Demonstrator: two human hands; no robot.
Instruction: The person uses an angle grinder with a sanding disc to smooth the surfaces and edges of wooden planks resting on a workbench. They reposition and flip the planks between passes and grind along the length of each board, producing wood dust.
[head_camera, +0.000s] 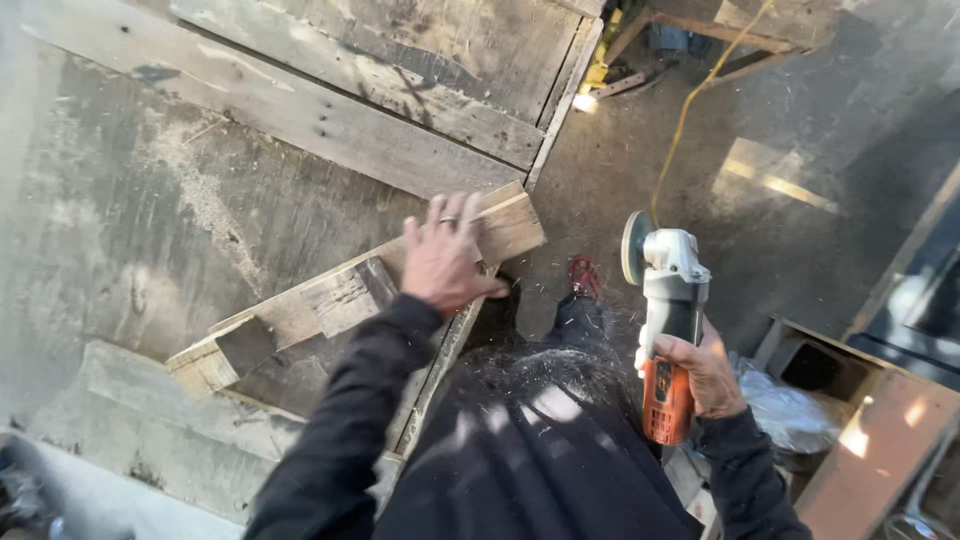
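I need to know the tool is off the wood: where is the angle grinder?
In the right hand, the angle grinder hangs right of the wooden plank, over the concrete floor.

Package 1: an open-topped brown box (890, 420) stands on the floor at the lower right, near the right hand (705, 375) that grips the angle grinder (670, 300). Its walls are flat and rectangular; the near panel is lit orange-brown and the interior is dark. Whether it is cardboard or board cannot be determined.

Package 2: a crumpled translucent plastic bag (790, 412), whitish-grey, lies against the box's left wall, between the box and the right hand.
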